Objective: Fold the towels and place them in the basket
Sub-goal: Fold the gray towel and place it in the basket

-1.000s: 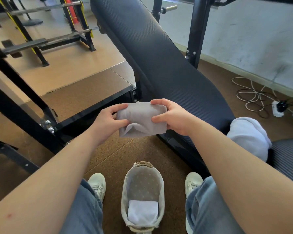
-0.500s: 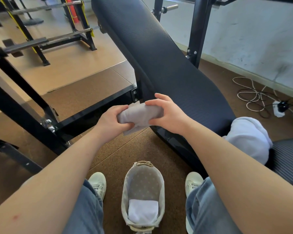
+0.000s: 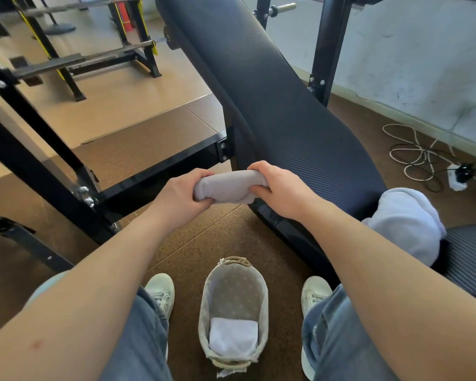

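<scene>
A small grey towel (image 3: 228, 187), folded into a compact bundle, is held in the air between both hands. My left hand (image 3: 179, 199) grips its left end and my right hand (image 3: 280, 192) grips its right end, fingers curled over the top. Below, on the floor between my feet, stands an oval fabric-lined basket (image 3: 262, 294) with a folded white towel (image 3: 233, 335) at its near end. A pale blue-white towel (image 3: 407, 221) lies heaped on the bench at my right.
A black padded gym bench (image 3: 272, 92) slopes up ahead. Its black steel frame (image 3: 154, 177) crosses to the left. White cables and a power strip (image 3: 456, 177) lie on the brown floor at right. My white shoes flank the basket.
The grey towel was flat and facing me a second ago; both hands have since folded it over into a narrower bundle and tightened their grip on its ends.
</scene>
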